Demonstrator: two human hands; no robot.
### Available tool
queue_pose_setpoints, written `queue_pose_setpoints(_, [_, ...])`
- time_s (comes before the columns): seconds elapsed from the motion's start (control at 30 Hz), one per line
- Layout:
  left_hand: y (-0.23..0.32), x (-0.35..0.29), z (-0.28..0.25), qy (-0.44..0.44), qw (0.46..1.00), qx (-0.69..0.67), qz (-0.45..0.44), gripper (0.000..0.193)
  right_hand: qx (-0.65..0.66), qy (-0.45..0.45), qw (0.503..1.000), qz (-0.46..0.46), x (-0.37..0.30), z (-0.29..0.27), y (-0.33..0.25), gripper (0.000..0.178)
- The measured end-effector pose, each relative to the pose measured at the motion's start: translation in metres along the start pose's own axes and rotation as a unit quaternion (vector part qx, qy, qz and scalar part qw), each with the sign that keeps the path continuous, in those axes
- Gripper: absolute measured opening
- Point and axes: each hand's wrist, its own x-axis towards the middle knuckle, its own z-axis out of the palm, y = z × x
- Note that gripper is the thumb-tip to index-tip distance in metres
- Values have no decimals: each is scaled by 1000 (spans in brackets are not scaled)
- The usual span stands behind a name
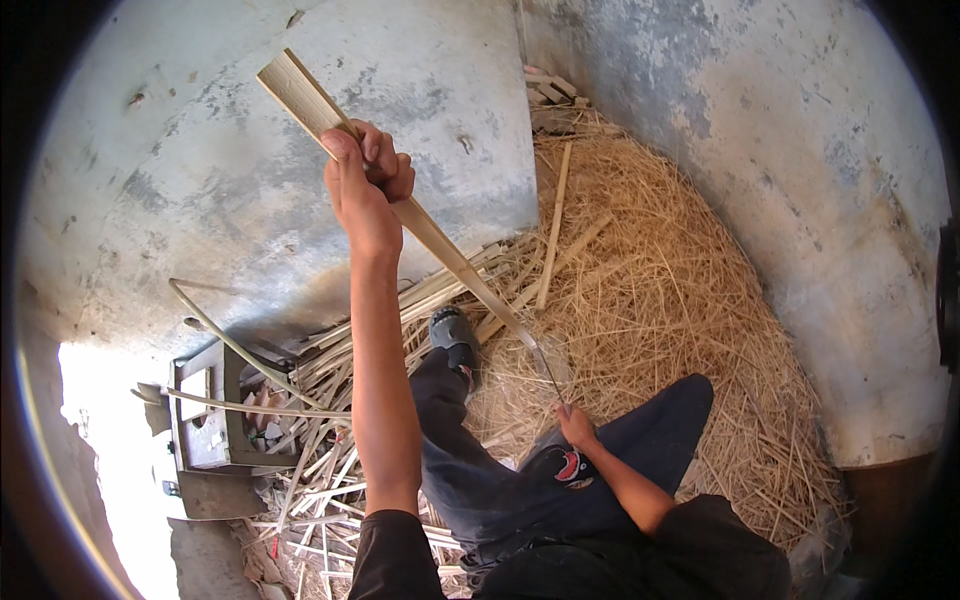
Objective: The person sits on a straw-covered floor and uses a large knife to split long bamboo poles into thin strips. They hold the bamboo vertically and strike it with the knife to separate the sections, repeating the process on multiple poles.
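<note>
My left hand is raised high, its fingers wrapped round a long pale strip of split bamboo. From above the fist, the strip slants down to the right toward my lap. By my bent right knee, my right hand is closed on the lower end of a narrow, dark-edged tool that looks like a knife. The strip's lower end meets this blade; whether the edge is inside the strip or only against it, I cannot tell.
Brown shavings are heaped ahead and to the right, with loose slats on them. More split strips lie at the left beside a wooden box-like frame. A grey shoe rests near the strips. Worn, stained walls enclose the space.
</note>
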Motion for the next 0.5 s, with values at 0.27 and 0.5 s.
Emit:
queue_pose_setpoints(0.27, [1, 3, -12, 11, 1000, -3, 1, 51, 441, -207, 838, 245, 18, -32, -40, 47])
queue_pose_setpoints(0.5, [-4, 6, -7, 34, 999, 4, 1, 50, 362, -175, 906, 133, 9, -59, -88, 48])
